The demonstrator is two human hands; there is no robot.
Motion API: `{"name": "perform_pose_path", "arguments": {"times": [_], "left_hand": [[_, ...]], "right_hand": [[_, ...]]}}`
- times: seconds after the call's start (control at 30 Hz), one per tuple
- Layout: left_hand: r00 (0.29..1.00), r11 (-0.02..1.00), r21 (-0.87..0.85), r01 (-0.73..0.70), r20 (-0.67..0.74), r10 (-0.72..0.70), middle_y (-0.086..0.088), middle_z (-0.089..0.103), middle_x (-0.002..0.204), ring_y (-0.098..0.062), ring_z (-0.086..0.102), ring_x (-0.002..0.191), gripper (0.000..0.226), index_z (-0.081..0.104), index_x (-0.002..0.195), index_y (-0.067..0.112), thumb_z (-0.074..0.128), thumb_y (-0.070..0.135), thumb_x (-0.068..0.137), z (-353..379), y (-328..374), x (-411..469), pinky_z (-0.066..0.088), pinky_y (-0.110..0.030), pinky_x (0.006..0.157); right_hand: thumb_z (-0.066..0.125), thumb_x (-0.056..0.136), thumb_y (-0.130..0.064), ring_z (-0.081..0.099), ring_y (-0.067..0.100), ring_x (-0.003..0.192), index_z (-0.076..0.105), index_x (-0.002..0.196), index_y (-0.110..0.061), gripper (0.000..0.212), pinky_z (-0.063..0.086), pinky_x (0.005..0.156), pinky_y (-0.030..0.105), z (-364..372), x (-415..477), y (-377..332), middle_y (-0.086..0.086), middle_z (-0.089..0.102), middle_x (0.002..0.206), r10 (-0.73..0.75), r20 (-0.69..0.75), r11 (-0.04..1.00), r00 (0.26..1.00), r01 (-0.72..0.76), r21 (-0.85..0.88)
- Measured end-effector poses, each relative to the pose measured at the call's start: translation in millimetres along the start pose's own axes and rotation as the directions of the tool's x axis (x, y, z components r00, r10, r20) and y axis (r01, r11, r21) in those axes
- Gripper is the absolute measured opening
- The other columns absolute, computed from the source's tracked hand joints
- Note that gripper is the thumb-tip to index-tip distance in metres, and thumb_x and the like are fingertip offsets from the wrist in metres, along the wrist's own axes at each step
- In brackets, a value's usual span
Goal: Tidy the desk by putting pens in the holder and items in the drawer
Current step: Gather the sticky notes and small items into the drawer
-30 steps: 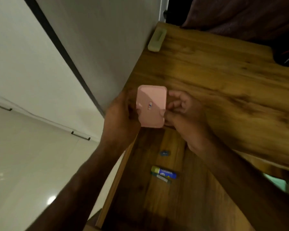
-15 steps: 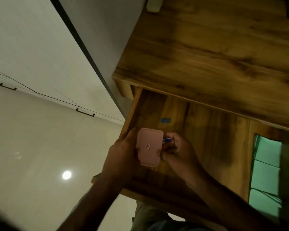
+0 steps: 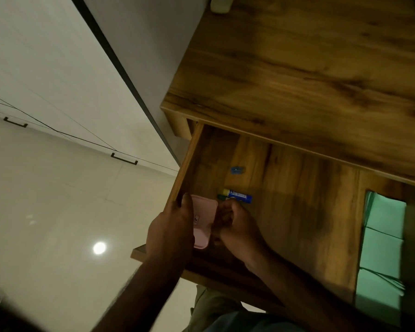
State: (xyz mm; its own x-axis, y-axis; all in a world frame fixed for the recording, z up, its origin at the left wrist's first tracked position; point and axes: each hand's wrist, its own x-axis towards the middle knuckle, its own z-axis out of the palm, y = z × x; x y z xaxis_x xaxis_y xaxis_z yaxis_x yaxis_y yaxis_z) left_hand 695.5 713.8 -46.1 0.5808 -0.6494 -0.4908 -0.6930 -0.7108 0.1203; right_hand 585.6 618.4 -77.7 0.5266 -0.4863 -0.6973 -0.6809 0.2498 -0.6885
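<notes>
- Wooden drawer (image 3: pixel 297 207) is pulled out from under the desk top (image 3: pixel 309 68); all positions below are relative to the drawer.
- pink case (image 3: pixel 203 221): inside the drawer at its near-left corner, just beside the left wall. Cannot tell whether it sits on the drawer floor or hangs just above it (the hands cover both long sides).
- left hand (image 3: pixel 170 228): wraps the case from the left, thumb laid along its far-left corner, so it has a firm hold on the case.
- right hand (image 3: pixel 235 226): fingers curled in against the case's right edge, clamped on it.
- glue stick (image 3: pixel 238 194): blue body, yellow cap, lying flat on the drawer floor just behind the right hand's knuckles. A thin green item (image 3: pixel 222 197) lies against its near side (too small to identify).
- small blue sharpener (image 3: pixel 237 170): further back on the drawer floor, apart from the glue stick, in the left half.
- green sheets (image 3: pixel 381 248): past the drawer floor's right edge; cannot tell whether they lie in the drawer or below it.
- pale oblong object (image 3: pixel 222 4): on the desk top behind the drawer, cut off by the frame edge.
- glossy pale floor (image 3: pixel 58 212): left of the drawer, with one round light reflection.
</notes>
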Motion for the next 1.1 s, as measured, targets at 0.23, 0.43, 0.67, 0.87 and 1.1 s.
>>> {"name": "perform_pose_path", "arguments": {"times": [0.23,0.43,0.67,0.87,1.1], "left_hand": [[0.998,0.997,0.034,0.067,0.006,-0.067,-0.006,0.049,0.131,-0.019,0.067,0.094,0.048,0.037,0.139,0.019,0.057,0.026,0.096,-8.9,6.3,-2.4,0.055,-0.026,0.079],[0.999,0.999,0.012,0.043,-0.001,-0.043,-0.001,0.051,0.124,-0.014,0.066,0.09,0.041,0.041,0.133,0.021,0.055,0.032,0.096,-16.1,4.5,9.9,0.056,-0.024,0.075],[0.974,0.979,-0.147,-0.14,-0.199,0.11,0.01,0.06,0.076,-0.011,0.06,0.064,0.01,0.054,0.089,0.026,0.058,0.035,0.089,-69.5,18.4,63.4,0.035,-0.015,0.05],[0.899,0.921,-0.234,-0.311,-0.388,0.205,0.002,0.065,0.077,-0.022,0.062,0.067,0.015,0.059,0.088,0.017,0.063,0.031,0.085,-138.9,46.4,132.9,0.035,-0.024,0.051],[0.887,0.901,-0.335,-0.277,-0.449,0.106,-0.012,0.047,0.136,-0.032,0.05,0.123,0.057,0.041,0.14,0.011,0.061,0.033,0.092,-203.4,70.3,241.9,0.041,-0.038,0.093]], "right_hand": [[0.074,0.088,-0.011,0.073,0.015,0.078,0.053,0.11,-0.035,0.039,0.06,0.065,0.025,3.0,-3.4,5.1,-0.003,0.071,0.104,0.04,0.08,0.997,0.996,-0.045,0.061],[0.072,0.09,-0.035,0.07,0.007,0.087,0.052,0.121,-0.035,0.036,0.06,0.076,0.024,-3.8,-3.2,-3.8,-0.012,0.068,0.106,-0.001,0.036,0.983,0.999,0.007,-0.184],[0.066,0.093,-0.021,0.068,0.004,0.089,0.061,0.103,-0.04,0.023,0.062,0.072,0.027,-62.1,23.6,-74.0,-0.017,0.067,0.099,-0.258,-0.094,0.949,0.962,0.234,-0.209],[0.062,0.09,-0.014,0.072,0.013,0.079,0.066,0.094,-0.039,0.026,0.062,0.073,0.045,-94.9,73.9,-157.3,-0.01,0.072,0.086,-0.431,-0.224,0.9,0.874,0.398,-0.177],[0.055,0.09,-0.005,0.072,0.023,0.069,0.066,0.095,-0.024,0.023,0.061,0.065,0.041,-126.5,149.3,-256.1,0.004,0.072,0.08,-0.443,-0.304,0.894,0.843,0.442,-0.077]]}}
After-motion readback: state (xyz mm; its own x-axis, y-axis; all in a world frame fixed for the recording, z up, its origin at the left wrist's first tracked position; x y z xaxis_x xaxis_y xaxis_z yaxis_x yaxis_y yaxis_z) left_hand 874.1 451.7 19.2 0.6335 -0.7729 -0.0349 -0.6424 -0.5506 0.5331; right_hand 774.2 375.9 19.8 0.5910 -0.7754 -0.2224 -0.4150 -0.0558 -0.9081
